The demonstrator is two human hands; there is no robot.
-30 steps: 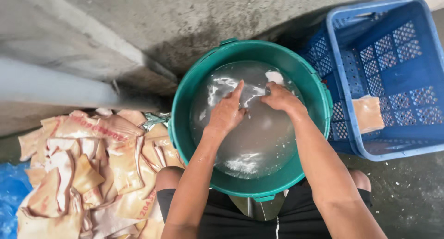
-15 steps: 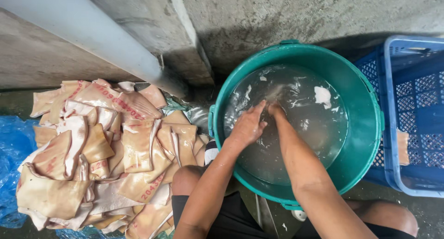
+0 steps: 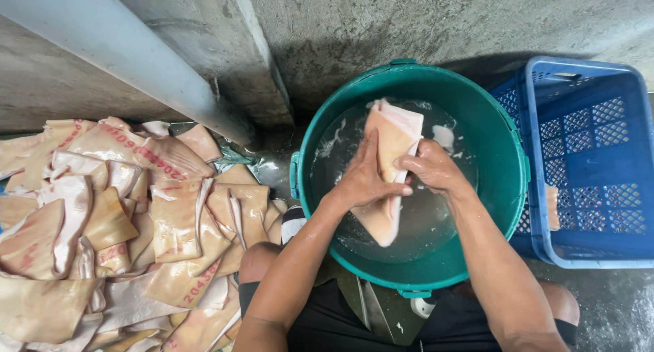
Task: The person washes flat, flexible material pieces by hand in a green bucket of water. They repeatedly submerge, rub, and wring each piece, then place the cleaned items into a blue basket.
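Observation:
Over a green bucket (image 3: 512, 188) of cloudy water, both my hands hold a long pale slab of pork skin (image 3: 390, 137) lifted out of the water. My left hand (image 3: 364, 181) lies flat across the middle of the slab. My right hand (image 3: 432, 166) grips its right edge, fingers curled around it. The slab's lower end hangs down toward the water. A small white scrap (image 3: 444, 135) floats near the far right of the bucket.
A heap of several pork skin pieces (image 3: 116, 229) with red stamps lies on the left. A blue plastic crate (image 3: 589, 161) stands at the right with one piece (image 3: 552, 207) inside. A grey pipe (image 3: 129, 59) runs along the concrete wall behind.
The view has swung left, then settled over the bucket. My hands were down in the water; now they have raised a large slab of skin out of it.

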